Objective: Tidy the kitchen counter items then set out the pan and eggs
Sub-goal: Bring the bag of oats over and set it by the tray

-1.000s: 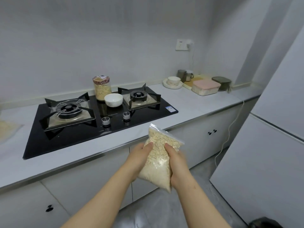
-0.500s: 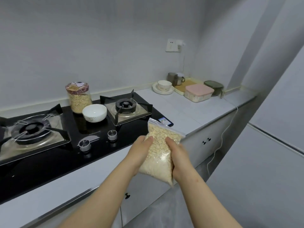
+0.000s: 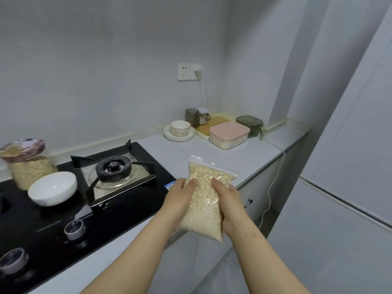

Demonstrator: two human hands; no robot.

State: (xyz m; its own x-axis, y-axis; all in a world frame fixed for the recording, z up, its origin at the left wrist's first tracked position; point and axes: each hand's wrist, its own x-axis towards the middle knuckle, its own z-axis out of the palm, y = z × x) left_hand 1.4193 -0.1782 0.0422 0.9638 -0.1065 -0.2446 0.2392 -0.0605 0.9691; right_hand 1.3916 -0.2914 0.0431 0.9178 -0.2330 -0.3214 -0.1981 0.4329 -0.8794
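- The left hand [image 3: 178, 202] and the right hand [image 3: 231, 206] both grip a clear zip bag of oats [image 3: 203, 204]. Their fingers are curled round its sides and their thumbs press on its front face.
- The left hand takes the bag's 9 o'clock side and the right hand its 3 o'clock side.
- The bag of oats is held upright in the air over the front edge of the desk [image 3: 212, 151]. Its sealed top points to 12 o'clock and its lower corner hangs toward 6 o'clock; only the hands touch it.
- A black hob [image 3: 131, 200] is set into the desk at the bag's 9 o'clock, with a burner [image 3: 112, 168] at about 10 o'clock.
- At the burner's 9 o'clock a white bowl [image 3: 52, 187] stands on the hob. A jar [image 3: 27, 164] of oats with a patterned lid is just behind it at 10 o'clock; whether the two touch cannot be told.
- Two round knobs [image 3: 74, 229] sit near the hob's front edge, at the bag's 8 o'clock.
- At the bag's 12 o'clock, far along the desk, a small bowl [image 3: 179, 127] rests on a white plate [image 3: 169, 134].
- A pink-lidded box [image 3: 229, 134] stands at the plate's 3 o'clock.
- Behind them a tray [image 3: 214, 120] carries a grey cup [image 3: 192, 116] and a white mug [image 3: 203, 116].
- A green container [image 3: 249, 124] sits at the box's 1 o'clock.
- A wall socket [image 3: 184, 71] above holds a white plug [image 3: 197, 71].
- A white cable [image 3: 273, 181] hangs over the desk's front edge at the bag's 3 o'clock.
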